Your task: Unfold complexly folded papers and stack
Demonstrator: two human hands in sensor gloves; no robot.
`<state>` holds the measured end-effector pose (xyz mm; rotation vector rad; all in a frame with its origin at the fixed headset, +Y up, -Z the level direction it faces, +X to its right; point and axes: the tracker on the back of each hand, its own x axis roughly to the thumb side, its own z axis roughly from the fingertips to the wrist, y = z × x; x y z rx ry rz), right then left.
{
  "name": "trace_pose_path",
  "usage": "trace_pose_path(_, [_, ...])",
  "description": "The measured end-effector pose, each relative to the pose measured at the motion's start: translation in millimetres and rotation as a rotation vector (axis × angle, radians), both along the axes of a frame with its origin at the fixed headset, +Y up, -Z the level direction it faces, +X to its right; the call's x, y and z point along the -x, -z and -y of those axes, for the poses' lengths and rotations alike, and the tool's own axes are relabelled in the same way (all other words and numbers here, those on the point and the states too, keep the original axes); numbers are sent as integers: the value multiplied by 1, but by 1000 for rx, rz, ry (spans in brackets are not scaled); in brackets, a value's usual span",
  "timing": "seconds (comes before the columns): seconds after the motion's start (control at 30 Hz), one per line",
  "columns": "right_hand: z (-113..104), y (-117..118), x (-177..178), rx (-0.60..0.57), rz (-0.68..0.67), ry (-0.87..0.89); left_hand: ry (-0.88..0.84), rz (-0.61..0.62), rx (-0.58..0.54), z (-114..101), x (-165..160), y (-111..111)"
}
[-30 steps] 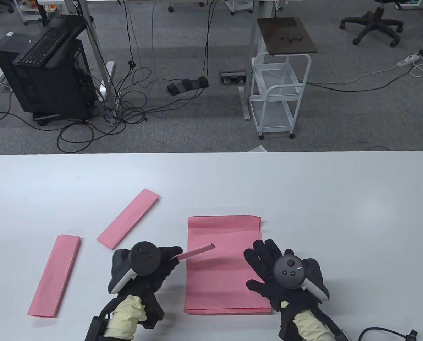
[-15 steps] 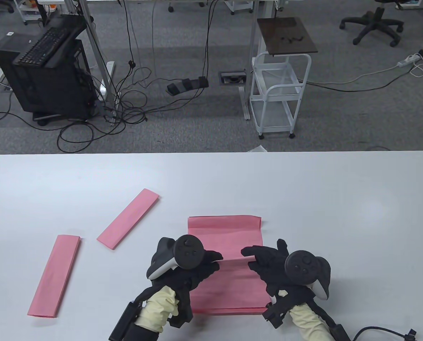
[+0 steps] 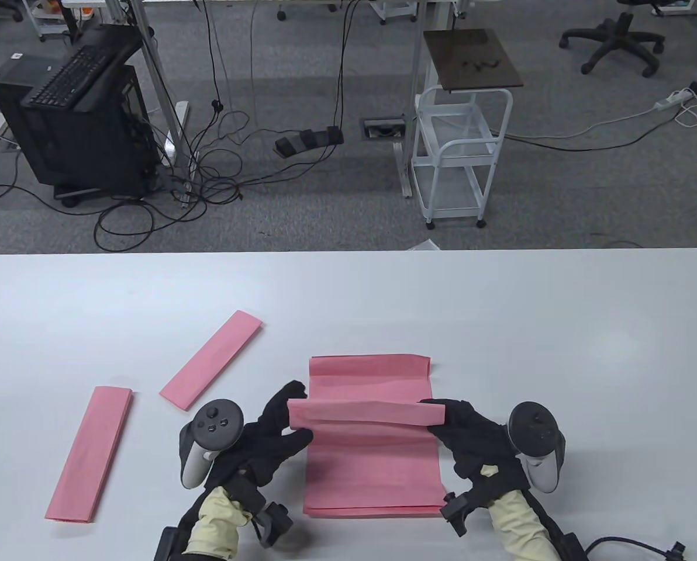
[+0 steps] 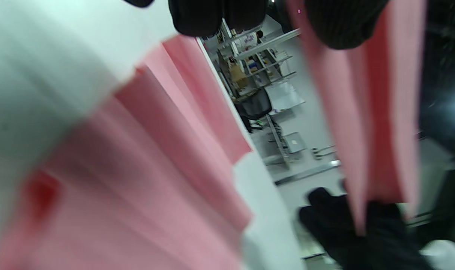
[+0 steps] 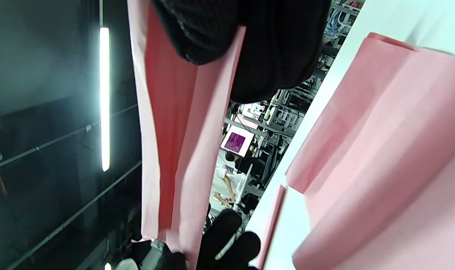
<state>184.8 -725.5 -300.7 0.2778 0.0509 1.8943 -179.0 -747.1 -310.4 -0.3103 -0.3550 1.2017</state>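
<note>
A folded pink paper strip (image 3: pixel 366 412) hangs level above a stack of unfolded pink sheets (image 3: pixel 372 467) on the white table (image 3: pixel 500 327). My left hand (image 3: pixel 290 418) grips the strip's left end. My right hand (image 3: pixel 442 415) grips its right end. The strip also shows in the left wrist view (image 4: pixel 377 112) and in the right wrist view (image 5: pixel 174 131), with the stack (image 5: pixel 381 168) below it. Two more folded pink strips lie on the table's left, one angled (image 3: pixel 211 359) and one nearer the front edge (image 3: pixel 90 454).
The table's far edge runs across the middle of the table view. Beyond it on the floor stand a white cart (image 3: pixel 459 158), a black computer case (image 3: pixel 73 111) and loose cables. A black cable (image 3: pixel 635 546) lies at the table's front right.
My left hand carried the strip from the left over the stack. My right hand left the stack and took the strip's right end. Both hands then spread apart, holding the strip level.
</note>
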Motion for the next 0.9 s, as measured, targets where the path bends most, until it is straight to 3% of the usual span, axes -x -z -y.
trace_pose_path(0.1, [3, 0, -3, 3, 13, 19, -157, -108, 24, 8, -3, -3])
trace_pose_path(0.17, [4, 1, -3, 6, 20, 95, -180, -78, 57, 11, -7, -5])
trace_pose_path(0.27, [5, 1, -3, -14, 36, 246, -66, -19, 22, 10, -14, -4])
trace_pose_path(0.43, [8, 5, -8, 23, 11, 328, -26, 37, 42, 12, -22, -6])
trace_pose_path(0.67, [8, 10, -13, 36, -57, 317, 157, 116, 51, 9, -28, -6])
trace_pose_path(0.9, [11, 14, -16, 40, -91, 228, 353, 63, 86, 7, -23, -3])
